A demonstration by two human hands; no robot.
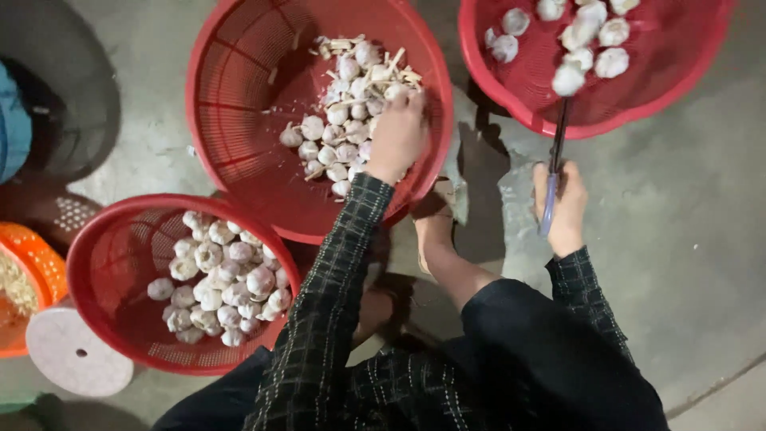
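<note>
Reaching into the middle red basket (239,104), the left hand (396,136) lies palm-down with fingers curled among the garlic (343,120) and cut stems piled there, though I cannot tell whether it grips a bulb. The right hand (565,209) is closed around the blue handle of scissors (554,160), blades pointing up over the rim of the upper-right basket (678,72) of bulbs. A third red basket (104,263) of garlic sits lower left, beside an orange basket (36,263) and a pale disc (76,355), on a grey floor (686,239).
</note>
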